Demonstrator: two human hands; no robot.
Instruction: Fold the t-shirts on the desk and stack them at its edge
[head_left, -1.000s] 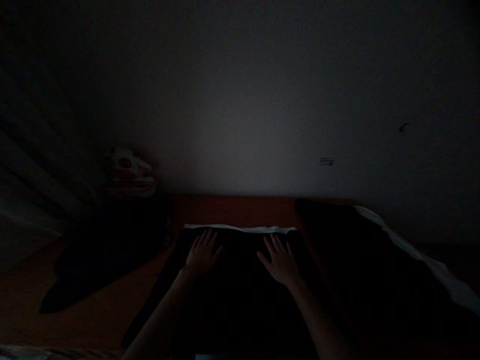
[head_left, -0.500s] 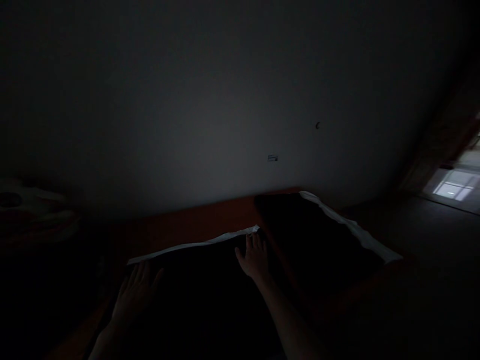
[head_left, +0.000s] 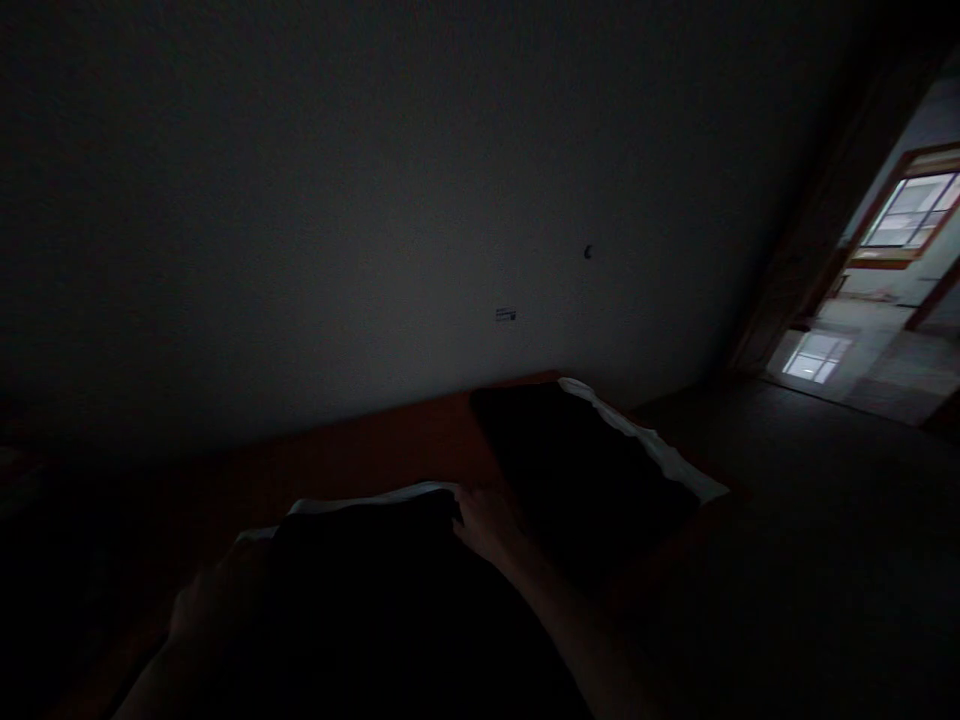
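Observation:
A black cloth [head_left: 375, 590] with a white strip along its far edge lies in front of me; the dark hides its folds and exact kind. My right hand [head_left: 486, 522] is closed on its far right corner, fingers curled over the edge. At the far left corner my left hand [head_left: 217, 590] grips the cloth by its edge, though its fingers are dim. Between the hands the white strip bows slightly. A second black cloth [head_left: 592, 470], with a white strip down its right side, lies flat to the right, near my right hand.
Both cloths lie on a reddish-brown wooden surface [head_left: 390, 445] against a grey wall [head_left: 337, 250]. The wall bears a small printed mark [head_left: 505, 315] and a small dark hook-like spot [head_left: 588, 252]. On the right are dark floor [head_left: 787, 480] and a doorway with a bright window [head_left: 907, 215].
Both hands went from lying flat with spread fingers to gripping the near cloth's far corners. The cloth's far edge has come slightly nearer and left. The view has turned right.

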